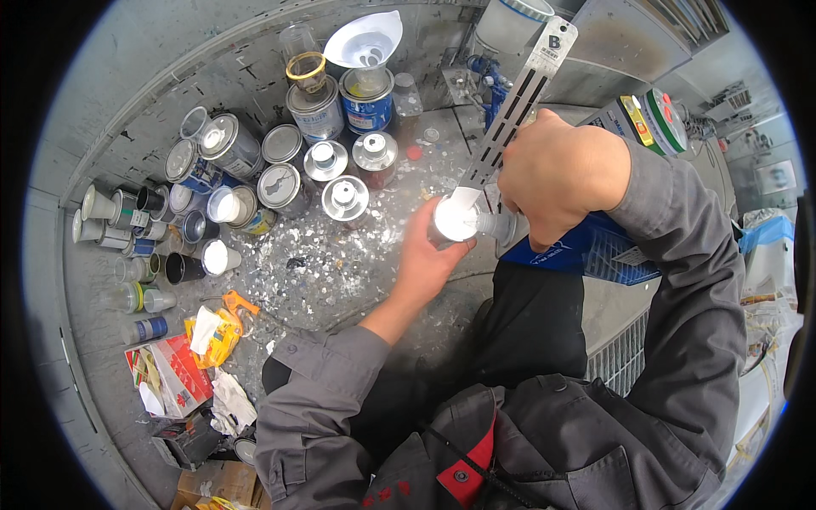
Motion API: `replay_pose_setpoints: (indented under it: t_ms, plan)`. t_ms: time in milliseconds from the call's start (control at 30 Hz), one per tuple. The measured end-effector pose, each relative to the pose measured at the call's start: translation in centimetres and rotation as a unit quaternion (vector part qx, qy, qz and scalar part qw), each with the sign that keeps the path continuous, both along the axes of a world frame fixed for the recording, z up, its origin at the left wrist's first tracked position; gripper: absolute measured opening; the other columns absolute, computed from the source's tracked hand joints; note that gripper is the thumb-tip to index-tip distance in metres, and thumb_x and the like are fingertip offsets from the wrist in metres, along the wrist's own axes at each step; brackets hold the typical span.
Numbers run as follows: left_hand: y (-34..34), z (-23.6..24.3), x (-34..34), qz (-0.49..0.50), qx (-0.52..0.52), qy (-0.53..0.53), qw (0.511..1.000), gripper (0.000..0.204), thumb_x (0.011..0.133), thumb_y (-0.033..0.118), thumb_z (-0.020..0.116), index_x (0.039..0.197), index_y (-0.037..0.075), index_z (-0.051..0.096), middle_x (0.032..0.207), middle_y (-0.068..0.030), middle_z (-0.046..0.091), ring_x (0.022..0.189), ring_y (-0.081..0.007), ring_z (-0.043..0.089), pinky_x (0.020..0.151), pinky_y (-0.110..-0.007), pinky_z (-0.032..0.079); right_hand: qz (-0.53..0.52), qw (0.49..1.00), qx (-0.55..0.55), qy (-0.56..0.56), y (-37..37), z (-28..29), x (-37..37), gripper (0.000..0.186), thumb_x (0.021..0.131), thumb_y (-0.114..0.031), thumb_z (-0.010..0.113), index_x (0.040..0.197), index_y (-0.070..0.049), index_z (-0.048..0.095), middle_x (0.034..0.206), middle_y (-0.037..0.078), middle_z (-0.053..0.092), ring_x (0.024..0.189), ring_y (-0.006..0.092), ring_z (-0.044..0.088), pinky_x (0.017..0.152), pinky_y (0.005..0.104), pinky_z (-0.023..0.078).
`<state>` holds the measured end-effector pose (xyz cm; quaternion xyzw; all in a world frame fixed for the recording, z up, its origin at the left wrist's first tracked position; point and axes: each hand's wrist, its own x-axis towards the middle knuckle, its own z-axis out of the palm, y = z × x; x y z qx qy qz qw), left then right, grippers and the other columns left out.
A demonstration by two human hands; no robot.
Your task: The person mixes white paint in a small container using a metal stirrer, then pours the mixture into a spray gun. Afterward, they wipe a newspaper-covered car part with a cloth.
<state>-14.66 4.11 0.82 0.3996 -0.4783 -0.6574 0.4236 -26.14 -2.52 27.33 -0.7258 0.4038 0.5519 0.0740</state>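
My left hand [425, 259] is closed round a small cup of white paint [455, 218], with the thumb and fingers on its sides. A flat slotted metal stirring stick [521, 93] stands tilted in that cup, its lower end coated white. My right hand [561, 174] is closed beside the stick, over a small clear plastic cup [500, 228]. That clear cup is tipped on its side, its mouth towards the white paint. Whether the right fingers also touch the stick is hidden behind the knuckles.
Lidded paint tins [314, 110] and a tin with a white paper strainer [365, 38] stand at the back left. Used cups [185, 268] line the left wall. A yellow packet [221, 338] and red box [174, 374] lie nearer. A blue container [595, 255] is under my right forearm.
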Motion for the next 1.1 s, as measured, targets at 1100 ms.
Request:
replay_pose_setpoints:
  t_ms: [1100]
  plan:
    - [0.2,2.5,1.6,0.050,0.046,-0.013,0.998,0.082,0.083,-0.004,0.081,0.154,0.000,0.040,0.139,-0.0107,0.059,0.127,-0.0202,0.060,0.109,-0.035,0.049,-0.490,0.654,-0.549,-0.173,0.8,-17.8,-42.3,0.083,0.077,-0.067,0.079,0.150,-0.031,0.060,0.139,0.023,0.063,0.132,0.0437,0.058,0.108,0.0527,0.048]
